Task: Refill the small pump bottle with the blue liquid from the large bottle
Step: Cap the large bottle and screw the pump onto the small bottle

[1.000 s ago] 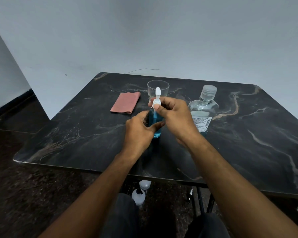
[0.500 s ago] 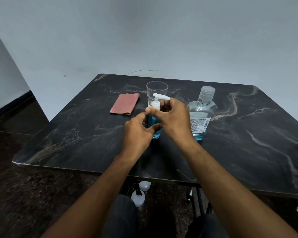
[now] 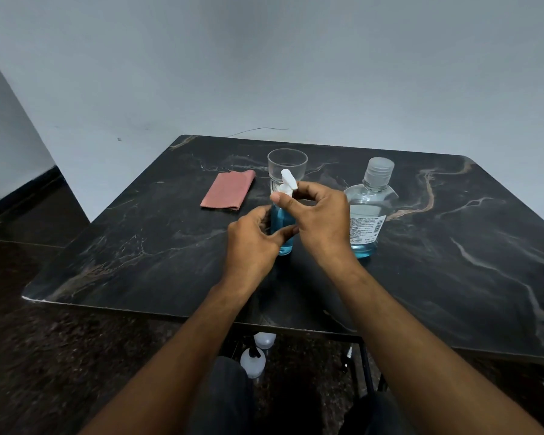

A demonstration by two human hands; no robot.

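The small pump bottle [image 3: 282, 226], full of blue liquid, stands upright on the dark marble table [image 3: 453, 246] near its middle. My left hand [image 3: 252, 243] grips the bottle's body from the left. My right hand [image 3: 319, 219] pinches the white pump head [image 3: 288, 183] at the collar with thumb and fingers. The large clear bottle [image 3: 369, 211] stands capped just right of my right hand, with a thin layer of blue liquid at its bottom.
An empty clear glass [image 3: 287, 166] stands right behind the pump bottle. A folded reddish cloth [image 3: 228, 193] lies to the left of the glass. White bottles [image 3: 253, 361] sit on the floor under the table.
The white pump nozzle has turned under my right hand, from pointing right half a second ago to pointing up and away. My left hand keeps its hold on the bottle.
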